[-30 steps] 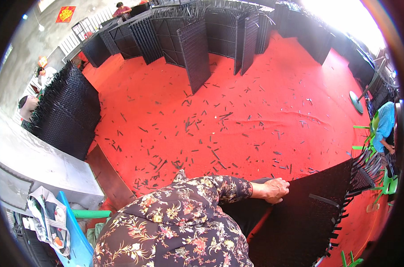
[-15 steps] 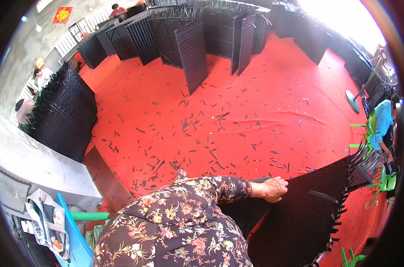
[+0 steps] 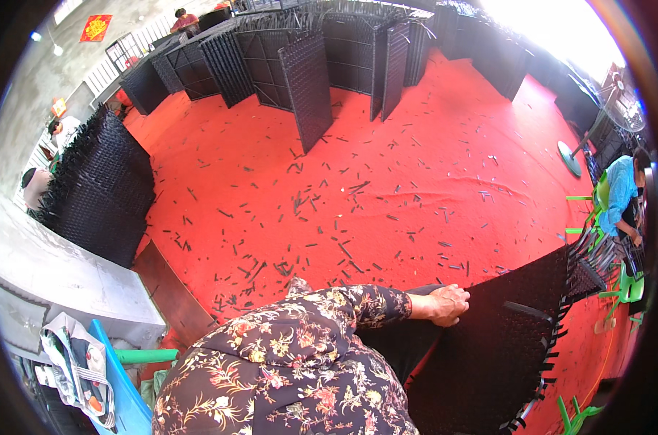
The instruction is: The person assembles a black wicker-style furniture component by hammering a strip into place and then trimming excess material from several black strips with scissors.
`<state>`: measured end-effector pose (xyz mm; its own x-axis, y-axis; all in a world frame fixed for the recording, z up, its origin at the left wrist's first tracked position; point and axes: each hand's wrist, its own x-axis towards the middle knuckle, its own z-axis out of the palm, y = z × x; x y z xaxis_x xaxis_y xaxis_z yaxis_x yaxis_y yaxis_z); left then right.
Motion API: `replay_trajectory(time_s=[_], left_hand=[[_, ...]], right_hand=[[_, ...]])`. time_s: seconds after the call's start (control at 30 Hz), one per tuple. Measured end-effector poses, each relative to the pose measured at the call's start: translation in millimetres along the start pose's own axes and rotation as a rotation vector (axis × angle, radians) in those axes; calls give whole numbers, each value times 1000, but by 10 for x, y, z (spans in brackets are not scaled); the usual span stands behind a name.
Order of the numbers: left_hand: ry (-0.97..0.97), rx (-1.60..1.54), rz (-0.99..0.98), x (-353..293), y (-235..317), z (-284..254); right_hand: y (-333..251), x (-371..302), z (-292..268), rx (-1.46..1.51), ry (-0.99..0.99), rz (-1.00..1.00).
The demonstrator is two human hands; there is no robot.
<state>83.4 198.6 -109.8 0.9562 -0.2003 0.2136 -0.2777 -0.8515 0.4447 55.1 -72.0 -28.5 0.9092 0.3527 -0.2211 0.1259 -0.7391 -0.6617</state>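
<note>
My left hand [image 3: 448, 305] reaches out of a floral sleeve, with its fingers curled over the near-left edge of a black woven panel [image 3: 481, 355]. The panel lies tilted beside my dark-trousered leg [image 3: 398, 346]. Along its right edge, short black strip ends [image 3: 554, 348] stick out. A dark, narrow bar-like piece [image 3: 528, 312] shows on the panel's upper face; I cannot tell whether it is loose. My right hand is out of sight.
Black strip scraps [image 3: 307, 203] litter the red floor covering [image 3: 416, 167]. Woven panels [image 3: 307, 87] stand at the back, another [image 3: 101, 185] at left. A person in blue [image 3: 620, 192] sits at right by green chairs [image 3: 622, 283] and a fan [image 3: 622, 109]. A blue container [image 3: 122, 384] stands lower left.
The view has shifted slightly. My left hand stays at the panel's edge, its fingers drawn in a little more. The person at right has moved their arm and leaned a little.
</note>
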Motion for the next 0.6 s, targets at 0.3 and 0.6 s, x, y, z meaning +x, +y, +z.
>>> replay_trajectory(time_s=[0.3, 0.6], left_hand=[[-25, 5, 18, -23, -8, -26], [-101, 0, 29, -65, 97, -126]], right_hand=[[109, -69, -118, 13, 30, -4], [1230, -1107, -1306, 133, 246, 21]])
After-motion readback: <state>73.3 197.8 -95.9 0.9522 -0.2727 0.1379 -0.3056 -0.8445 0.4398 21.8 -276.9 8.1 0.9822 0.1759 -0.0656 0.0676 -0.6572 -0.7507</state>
